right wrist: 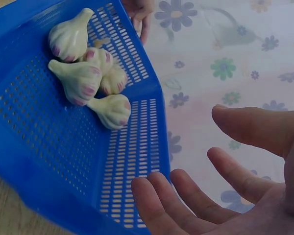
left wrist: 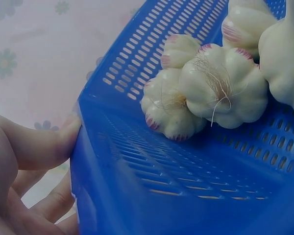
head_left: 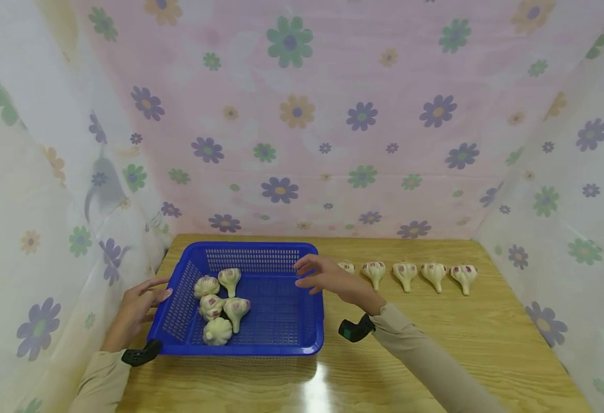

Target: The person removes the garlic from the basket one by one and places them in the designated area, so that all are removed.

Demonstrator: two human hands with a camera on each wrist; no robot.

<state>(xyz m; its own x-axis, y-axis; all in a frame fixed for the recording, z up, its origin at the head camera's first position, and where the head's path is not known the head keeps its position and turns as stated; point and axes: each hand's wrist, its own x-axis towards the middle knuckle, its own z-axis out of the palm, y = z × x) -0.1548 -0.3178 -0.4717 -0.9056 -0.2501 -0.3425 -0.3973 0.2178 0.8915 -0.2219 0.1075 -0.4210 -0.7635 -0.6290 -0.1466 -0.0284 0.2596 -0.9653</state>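
A blue plastic basket [head_left: 276,304] with slotted walls stands on the left of the table. Several garlic bulbs [head_left: 237,310] with purple streaks are gathered in its left half. My left hand [head_left: 135,310] holds the basket's left rim. In the left wrist view, the thumb [left wrist: 54,142] lies against the rim's edge, while the fingers tuck under it from outside. Over the right rim hovers my right hand [head_left: 327,276], fingers spread and loosely bent, nothing in them. The right wrist view shows those fingers [right wrist: 198,196] apart, beside the basket wall.
Right of the basket, several more garlic bulbs [head_left: 405,276] lie in a row along the back of the wooden table [head_left: 436,338], stems toward me. The leftmost bulb is partly hidden by my right hand. Flowered curtains [head_left: 327,115] enclose the table at the back and sides.
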